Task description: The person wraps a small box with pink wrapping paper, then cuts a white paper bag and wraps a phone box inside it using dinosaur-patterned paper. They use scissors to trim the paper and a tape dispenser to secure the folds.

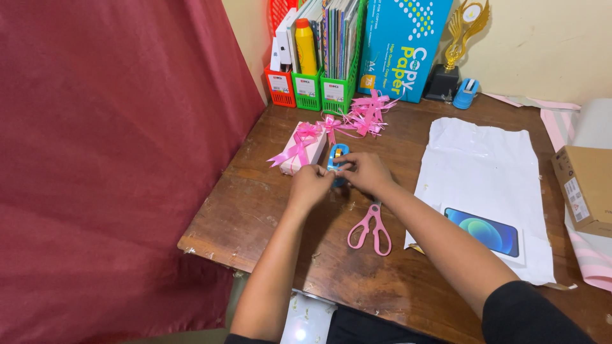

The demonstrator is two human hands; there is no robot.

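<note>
Both my hands meet over a small blue tape dispenser [337, 155] near the middle of the brown wooden table [255, 210]. My left hand [310, 183] has its fingers closed at the dispenser's left side. My right hand [368, 172] grips it from the right. Just left of the dispenser lies a small box wrapped in pink paper [303, 150] with a pink ribbon bow on top. Pink-handled scissors [371, 230] lie shut on the table below my right hand.
Loose pink ribbon bows [366, 114] lie behind the box. A white plastic bag [479, 172] with a phone box [484, 230] lies at right, beside a cardboard box [585, 188]. File racks [309, 86], a paper ream and a trophy [456, 48] line the back. A red curtain [108, 159] hangs left.
</note>
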